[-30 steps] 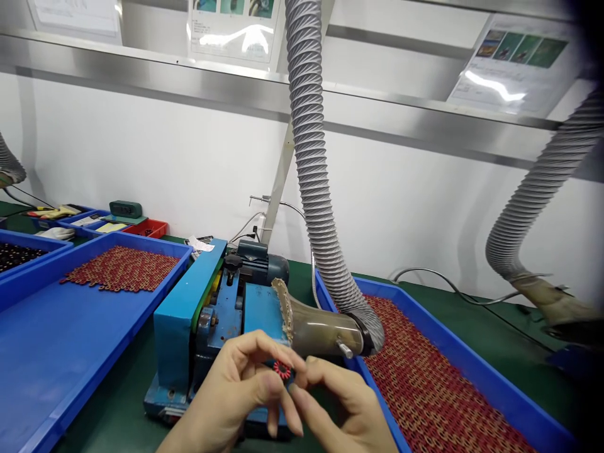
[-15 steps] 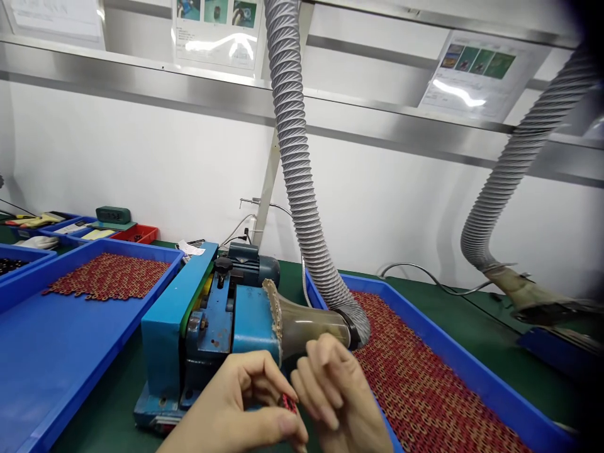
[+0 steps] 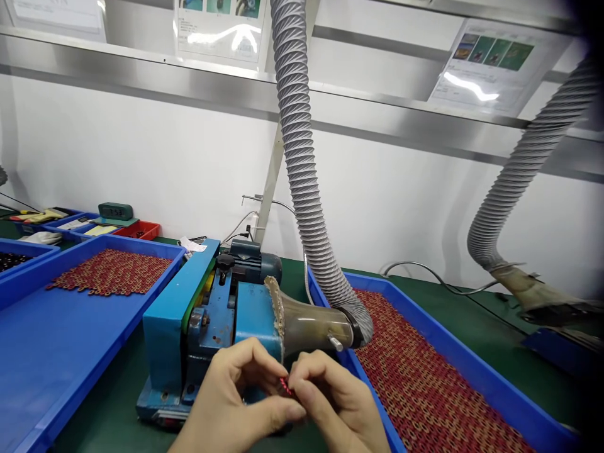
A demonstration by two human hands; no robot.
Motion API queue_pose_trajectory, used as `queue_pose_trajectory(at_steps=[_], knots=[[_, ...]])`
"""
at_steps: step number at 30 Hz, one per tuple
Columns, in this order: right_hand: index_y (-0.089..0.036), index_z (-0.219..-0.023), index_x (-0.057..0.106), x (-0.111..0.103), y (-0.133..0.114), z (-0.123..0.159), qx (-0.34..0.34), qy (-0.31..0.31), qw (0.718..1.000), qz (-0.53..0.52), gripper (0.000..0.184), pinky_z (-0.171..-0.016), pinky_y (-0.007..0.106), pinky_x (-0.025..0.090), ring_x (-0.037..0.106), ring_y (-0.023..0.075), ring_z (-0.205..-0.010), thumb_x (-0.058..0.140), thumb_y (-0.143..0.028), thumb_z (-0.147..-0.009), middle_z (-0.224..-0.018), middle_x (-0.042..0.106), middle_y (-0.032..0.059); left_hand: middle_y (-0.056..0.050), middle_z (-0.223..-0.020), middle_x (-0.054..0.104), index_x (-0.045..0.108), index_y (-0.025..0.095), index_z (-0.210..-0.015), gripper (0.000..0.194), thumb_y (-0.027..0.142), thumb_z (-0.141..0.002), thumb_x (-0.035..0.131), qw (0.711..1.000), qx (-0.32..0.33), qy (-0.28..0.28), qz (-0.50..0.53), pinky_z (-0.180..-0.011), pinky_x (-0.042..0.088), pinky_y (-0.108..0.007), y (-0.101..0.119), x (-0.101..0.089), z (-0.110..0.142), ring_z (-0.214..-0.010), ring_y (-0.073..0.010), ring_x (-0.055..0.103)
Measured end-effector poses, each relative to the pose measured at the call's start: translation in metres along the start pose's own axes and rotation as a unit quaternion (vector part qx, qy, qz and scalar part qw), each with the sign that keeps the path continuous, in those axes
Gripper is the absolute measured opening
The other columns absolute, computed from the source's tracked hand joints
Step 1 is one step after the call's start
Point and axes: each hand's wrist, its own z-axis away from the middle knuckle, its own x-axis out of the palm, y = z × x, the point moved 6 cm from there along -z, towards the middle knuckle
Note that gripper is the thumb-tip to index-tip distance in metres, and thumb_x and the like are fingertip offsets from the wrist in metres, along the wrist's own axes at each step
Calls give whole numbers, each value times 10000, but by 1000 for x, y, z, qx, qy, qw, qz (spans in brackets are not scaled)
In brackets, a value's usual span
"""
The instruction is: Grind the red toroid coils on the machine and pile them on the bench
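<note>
A small red toothed ring [image 3: 285, 386] is pinched edge-on between the fingertips of both hands, low in the middle of the view. My left hand [image 3: 238, 402] grips it with thumb and curled fingers. My right hand [image 3: 337, 402] closes on it from the right. Both hands hover just in front of a blue bench machine [image 3: 212, 321] with a green belt and a small motor. A translucent funnel [image 3: 306, 327] on a grey ribbed hose [image 3: 302, 163] sits right behind the fingers.
A blue tray [image 3: 438, 340] packed with red rings lies to the right. Another blue tray [image 3: 56, 352] on the left holds a patch of red rings [image 3: 111, 272]. A second hose [image 3: 519, 182] hangs at the far right. Small bins and a cable line the wall.
The ring has turned from face-on to edge-on. My right hand lifted off it half a second ago and is back pinching it. The view has shifted slightly.
</note>
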Motion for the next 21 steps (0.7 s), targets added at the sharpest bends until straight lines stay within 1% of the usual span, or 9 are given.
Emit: queue_pose_trajectory(at_steps=[2, 4, 6, 9, 12, 14, 18, 21], knots=[[-176, -659, 696, 5, 7, -3, 20, -29, 997, -67, 351, -492, 212, 359, 480, 98, -488, 764, -498, -779, -582, 571, -9, 27, -600, 668, 585, 153, -677, 303, 198, -581, 869, 999, -18, -9, 34, -573, 432, -184, -2, 1, 0, -579, -94, 594], [-162, -667, 701, 8, 11, -5, 32, -38, 990, -129, 339, -445, 188, 315, 447, 71, -436, 789, -475, -766, -556, 583, -9, 6, -615, 688, 593, 143, -716, 365, 304, -584, 893, 996, -31, -39, 79, -588, 448, -190, -4, 4, -1, -584, -102, 622], [-157, -666, 708, 10, 14, -5, 39, -20, 984, -174, 325, -414, 168, 281, 428, 51, -392, 815, -454, -745, -507, 577, -20, -18, -628, 704, 610, 131, -755, 385, 390, -634, 868, 989, -33, -75, 119, -608, 471, -203, -6, 7, -2, -597, -121, 658], [-163, -651, 721, 11, 15, -4, 44, 8, 976, -214, 295, -407, 159, 309, 453, 49, -381, 851, -420, -710, -491, 569, -29, -32, -629, 714, 611, 126, -775, 343, 401, -725, 810, 985, -26, -103, 133, -618, 476, -206, -7, 8, -4, -598, -129, 678], [-159, -634, 727, 12, 14, -3, 49, 26, 973, -225, 291, -410, 175, 344, 469, 60, -383, 872, -407, -681, -497, 563, -29, -37, -642, 722, 599, 132, -789, 343, 406, -738, 800, 986, -26, -106, 127, -624, 484, -213, -8, 8, -4, -603, -137, 685], [-149, -623, 714, 12, 13, -2, 49, 32, 973, -224, 307, -404, 184, 335, 444, 58, -372, 872, -406, -680, -488, 543, -35, -31, -645, 721, 599, 135, -794, 354, 406, -721, 814, 986, -32, -98, 134, -620, 492, -214, -9, 7, -4, -605, -137, 685], [-149, -644, 662, 14, 14, -2, 64, 12, 975, -214, 367, -398, 180, 286, 370, 49, -357, 826, -468, -723, -441, 449, -72, -29, -626, 718, 609, 125, -781, 353, 400, -715, 821, 984, -36, -98, 146, -596, 490, -193, -12, 6, -4, -587, -120, 677], [-153, -665, 625, 15, 16, -1, 77, 3, 978, -195, 418, -407, 174, 280, 377, 53, -368, 799, -528, -728, -445, 446, -71, -30, -605, 712, 617, 120, -770, 343, 395, -723, 816, 982, -33, -110, 150, -579, 485, -184, -15, 5, -5, -566, -113, 669]])
